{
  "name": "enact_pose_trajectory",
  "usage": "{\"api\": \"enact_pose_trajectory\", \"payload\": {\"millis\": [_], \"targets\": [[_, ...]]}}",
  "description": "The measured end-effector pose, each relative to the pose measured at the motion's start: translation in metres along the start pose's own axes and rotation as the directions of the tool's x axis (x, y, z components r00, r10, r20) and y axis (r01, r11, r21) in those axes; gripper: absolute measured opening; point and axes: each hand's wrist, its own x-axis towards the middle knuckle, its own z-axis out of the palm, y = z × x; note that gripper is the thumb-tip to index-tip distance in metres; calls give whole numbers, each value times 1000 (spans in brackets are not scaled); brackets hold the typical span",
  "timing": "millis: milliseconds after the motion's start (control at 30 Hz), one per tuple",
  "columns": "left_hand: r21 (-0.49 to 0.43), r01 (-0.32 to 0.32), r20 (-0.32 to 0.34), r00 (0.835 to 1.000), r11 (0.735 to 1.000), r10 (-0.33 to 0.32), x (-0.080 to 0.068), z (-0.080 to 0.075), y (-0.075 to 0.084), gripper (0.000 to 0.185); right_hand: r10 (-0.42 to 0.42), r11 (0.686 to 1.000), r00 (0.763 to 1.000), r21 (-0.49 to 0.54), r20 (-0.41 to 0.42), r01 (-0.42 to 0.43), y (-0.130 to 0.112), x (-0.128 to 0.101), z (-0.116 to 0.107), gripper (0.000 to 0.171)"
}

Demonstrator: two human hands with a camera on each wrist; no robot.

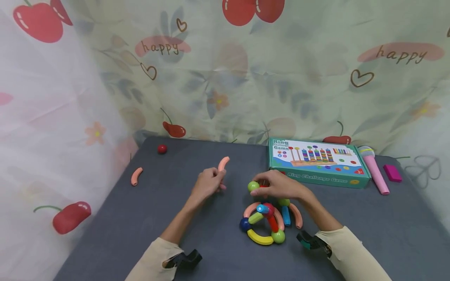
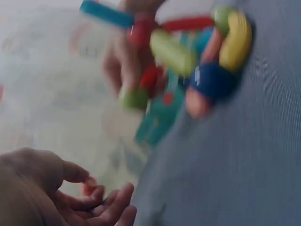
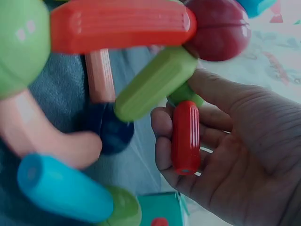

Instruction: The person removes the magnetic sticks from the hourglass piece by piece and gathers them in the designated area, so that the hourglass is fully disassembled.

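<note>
Near the middle of the desk (image 1: 116,218), my left hand (image 1: 207,183) pinches a curved pink piece (image 1: 223,163) between thumb and forefinger, its tip pointing toward the far edge, my other fingers loosely bent. My right hand (image 1: 281,185), the arm slanting in from the near edge, grasps a red rod (image 3: 186,141) joined to a green ball (image 1: 253,186), above the ball-and-rod build (image 1: 260,238). Toward the far right corner, a box (image 1: 318,176) reads "Ring Challenge Game" on top and front; the cloth (image 1: 197,109) behind says "happy" twice.
</note>
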Motion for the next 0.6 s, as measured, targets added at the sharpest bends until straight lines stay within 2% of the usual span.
{"api": "enact_pose_trajectory", "payload": {"millis": [67, 133, 233, 333, 433, 500, 600], "targets": [[134, 10, -49, 999, 991, -4, 2, -18, -15, 38, 17, 1000, 1000, 18, -14, -17, 3, -5, -2, 27], [251, 32, -85, 996, 968, -11, 3, -39, -31, 38, 27, 999, 999, 20, -27, -27, 5, -7, -4, 28], [420, 75, -140, 990, 905, -18, 1, -74, -53, 41, 39, 999, 999, 19, -36, -38, 7, -8, -5, 30], [521, 105, -184, 983, 847, -9, -5, -109, -70, 41, 40, 999, 998, 19, -42, -40, 7, -7, -5, 31], [591, 148, -260, 966, 793, 13, -12, -136, -84, 43, 41, 999, 998, 15, -41, -40, 7, -5, -4, 32], [616, 188, -302, 953, 765, 9, -15, -149, -93, 44, 38, 999, 999, 11, -38, -38, 7, -4, -3, 32], [630, 251, -342, 939, 735, -27, -18, -160, -103, 42, 29, 1000, 999, 11, -35, -29, 5, -2, -3, 32]]}}
